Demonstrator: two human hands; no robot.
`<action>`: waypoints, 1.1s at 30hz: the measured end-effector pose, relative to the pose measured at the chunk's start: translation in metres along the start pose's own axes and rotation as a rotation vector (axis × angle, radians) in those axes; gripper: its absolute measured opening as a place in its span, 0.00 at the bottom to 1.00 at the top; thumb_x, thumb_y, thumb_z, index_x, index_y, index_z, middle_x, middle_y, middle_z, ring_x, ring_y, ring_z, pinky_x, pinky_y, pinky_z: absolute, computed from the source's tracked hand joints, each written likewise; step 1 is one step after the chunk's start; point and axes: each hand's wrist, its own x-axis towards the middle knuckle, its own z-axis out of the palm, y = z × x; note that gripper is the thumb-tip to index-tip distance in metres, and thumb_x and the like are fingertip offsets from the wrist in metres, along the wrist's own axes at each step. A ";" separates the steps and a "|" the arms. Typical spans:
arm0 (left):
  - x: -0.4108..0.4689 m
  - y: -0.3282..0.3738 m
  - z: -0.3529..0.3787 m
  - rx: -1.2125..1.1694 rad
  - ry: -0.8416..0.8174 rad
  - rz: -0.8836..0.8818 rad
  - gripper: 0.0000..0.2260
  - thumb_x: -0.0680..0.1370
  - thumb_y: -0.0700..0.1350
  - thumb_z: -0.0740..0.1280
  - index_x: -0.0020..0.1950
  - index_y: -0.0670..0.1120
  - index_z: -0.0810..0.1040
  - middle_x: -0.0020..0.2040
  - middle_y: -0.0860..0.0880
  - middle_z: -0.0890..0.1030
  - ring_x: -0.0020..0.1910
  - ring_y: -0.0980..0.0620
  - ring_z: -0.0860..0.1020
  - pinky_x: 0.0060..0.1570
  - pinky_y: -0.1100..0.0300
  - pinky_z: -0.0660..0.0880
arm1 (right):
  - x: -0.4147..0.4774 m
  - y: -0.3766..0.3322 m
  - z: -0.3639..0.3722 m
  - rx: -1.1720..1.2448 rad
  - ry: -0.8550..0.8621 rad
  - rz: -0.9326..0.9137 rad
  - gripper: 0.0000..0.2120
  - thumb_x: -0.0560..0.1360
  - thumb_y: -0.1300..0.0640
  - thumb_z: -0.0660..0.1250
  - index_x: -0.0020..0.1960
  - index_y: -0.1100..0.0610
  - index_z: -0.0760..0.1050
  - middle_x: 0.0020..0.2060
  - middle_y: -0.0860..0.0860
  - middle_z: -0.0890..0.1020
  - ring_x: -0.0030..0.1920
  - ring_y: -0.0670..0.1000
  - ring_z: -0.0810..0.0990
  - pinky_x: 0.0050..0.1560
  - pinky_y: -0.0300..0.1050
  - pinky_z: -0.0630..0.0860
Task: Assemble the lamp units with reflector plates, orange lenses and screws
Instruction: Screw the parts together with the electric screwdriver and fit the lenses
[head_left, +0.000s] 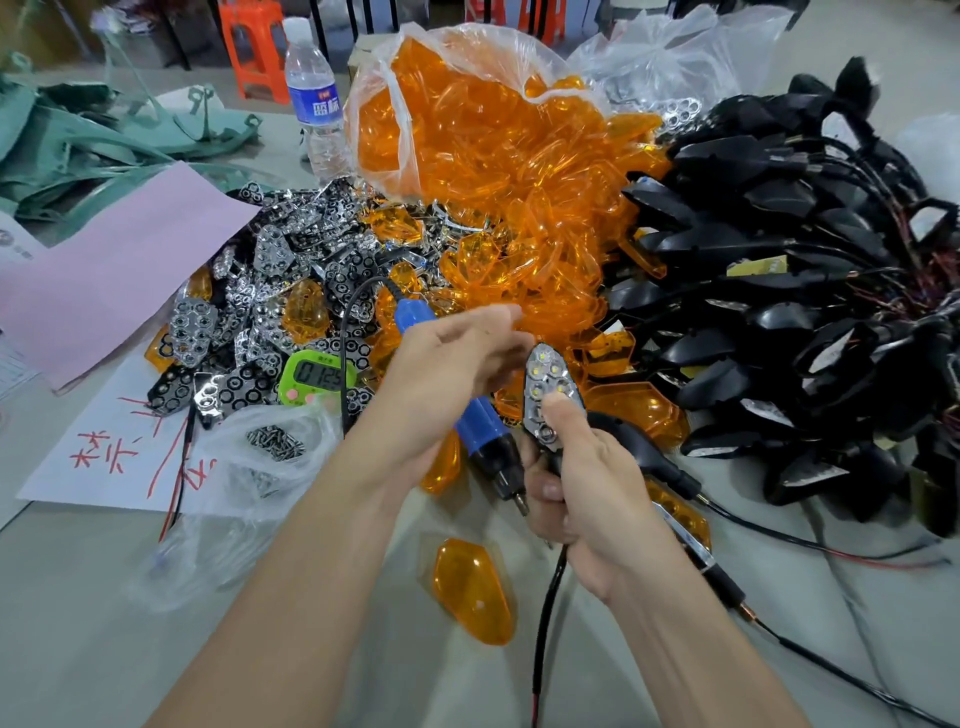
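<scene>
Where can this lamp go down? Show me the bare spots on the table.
Bare table lies near you, below the white paper and screw bag, left of your left arm. A smaller patch sits between your arms beside the loose orange lens. Right of your right arm, cables cross it. Shiny plates, orange lenses and black housings crowd the far side.

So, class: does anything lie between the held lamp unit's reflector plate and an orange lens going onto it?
Yes: the right hand grips the lamp unit with its thumb pressed on the lower half of the reflector plate; the upper half is bare.
</scene>
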 end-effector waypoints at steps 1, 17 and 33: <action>0.002 0.004 -0.002 -0.021 0.041 0.002 0.12 0.84 0.51 0.64 0.61 0.49 0.84 0.52 0.50 0.88 0.52 0.54 0.86 0.53 0.59 0.83 | -0.001 0.000 -0.004 0.002 0.009 -0.005 0.24 0.82 0.40 0.60 0.40 0.59 0.73 0.24 0.47 0.66 0.19 0.44 0.61 0.20 0.36 0.57; -0.030 0.063 0.007 0.228 -0.020 0.436 0.11 0.81 0.46 0.68 0.59 0.58 0.85 0.51 0.61 0.86 0.53 0.62 0.82 0.52 0.64 0.78 | -0.016 -0.027 -0.004 0.160 -0.157 -0.301 0.30 0.66 0.34 0.67 0.45 0.63 0.72 0.23 0.46 0.67 0.22 0.45 0.61 0.22 0.35 0.59; 0.021 -0.035 0.035 1.396 -0.059 0.335 0.03 0.79 0.48 0.69 0.47 0.56 0.79 0.46 0.54 0.80 0.46 0.48 0.81 0.47 0.57 0.67 | 0.002 -0.022 -0.025 0.216 0.017 -0.175 0.24 0.83 0.41 0.59 0.38 0.58 0.73 0.24 0.49 0.64 0.21 0.45 0.59 0.21 0.36 0.58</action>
